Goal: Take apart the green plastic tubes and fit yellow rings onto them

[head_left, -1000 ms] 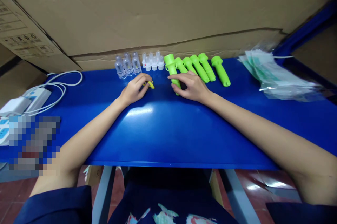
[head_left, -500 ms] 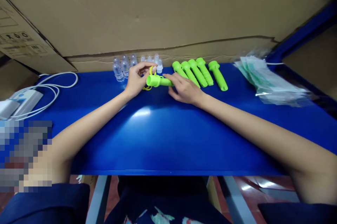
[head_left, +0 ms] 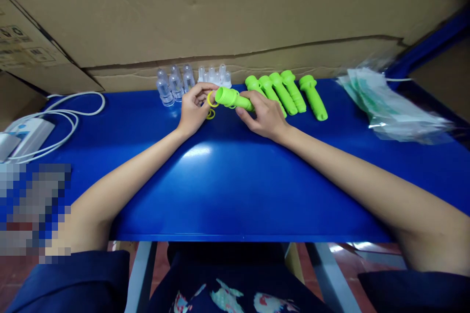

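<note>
You can't see the narrow end of the green tube [head_left: 228, 98]: your right hand [head_left: 267, 116] closes round it, above the table [head_left: 227, 185]. Your left thumb and forefinger appear to pinch a yellow ring [head_left: 209, 99] at the wide end; whether they touch is unclear. Your left hand [head_left: 194, 109] hides its curled fingers. Compared with a second ago, the wide end faces left, not the cardboard [head_left: 235, 14].

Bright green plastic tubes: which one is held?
The tube gripped in the right hand, ribbed end beside a yellow ring; the other five lie on the blue tabletop.
</note>
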`<state>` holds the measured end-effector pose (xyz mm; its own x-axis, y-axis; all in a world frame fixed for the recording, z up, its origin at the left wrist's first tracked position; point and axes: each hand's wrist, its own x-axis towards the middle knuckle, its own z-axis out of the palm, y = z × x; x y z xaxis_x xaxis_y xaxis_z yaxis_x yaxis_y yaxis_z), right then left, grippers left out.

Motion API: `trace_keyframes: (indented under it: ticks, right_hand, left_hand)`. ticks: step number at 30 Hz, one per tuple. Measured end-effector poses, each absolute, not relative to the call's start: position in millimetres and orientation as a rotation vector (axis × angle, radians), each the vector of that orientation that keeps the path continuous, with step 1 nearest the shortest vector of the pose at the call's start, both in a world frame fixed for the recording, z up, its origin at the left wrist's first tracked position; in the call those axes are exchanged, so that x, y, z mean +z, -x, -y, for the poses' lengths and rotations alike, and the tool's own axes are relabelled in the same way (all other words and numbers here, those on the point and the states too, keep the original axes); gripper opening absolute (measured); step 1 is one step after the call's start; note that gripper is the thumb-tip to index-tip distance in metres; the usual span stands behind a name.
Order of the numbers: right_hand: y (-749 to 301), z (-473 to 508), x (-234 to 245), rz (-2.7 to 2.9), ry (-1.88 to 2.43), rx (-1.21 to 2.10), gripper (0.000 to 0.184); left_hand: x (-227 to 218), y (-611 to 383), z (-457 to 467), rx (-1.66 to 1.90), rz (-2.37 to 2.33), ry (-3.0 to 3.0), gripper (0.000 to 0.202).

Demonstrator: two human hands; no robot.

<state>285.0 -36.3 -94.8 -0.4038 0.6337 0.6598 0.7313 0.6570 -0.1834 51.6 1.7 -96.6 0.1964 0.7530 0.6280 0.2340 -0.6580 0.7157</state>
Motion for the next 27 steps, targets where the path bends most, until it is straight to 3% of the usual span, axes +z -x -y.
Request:
trace_keyframes:
  ticks: [5,13,19,23,27]
  right_hand:
    - [-282,39,-95,2.059,1.051,-0.105,0.059]
    - [-277,51,-96,2.122,0.801,0.108,0.035]
    - [-278,51,-99,2.303,0.645,-0.156,0.031]
    - [-277,52,-97,2.369,0.632,-0.22,0.029]
    - [-273,52,-98,2.377,0.695,-0.144,0.023]
  left_hand:
    - [-96,-53,1,1.449,-0.888,-1.949,0.032]
    - [-87,-71,36,1.249,-0.688,-1.875,0.039]
    - [-63,-51,43,0.866,-0.722,-1.947,0.034]
    - [-41,8,84,0.754,-1.019,-2.417,0.049]
    - [-34,85,156,0.707,-1.795,-2.607,0.059]
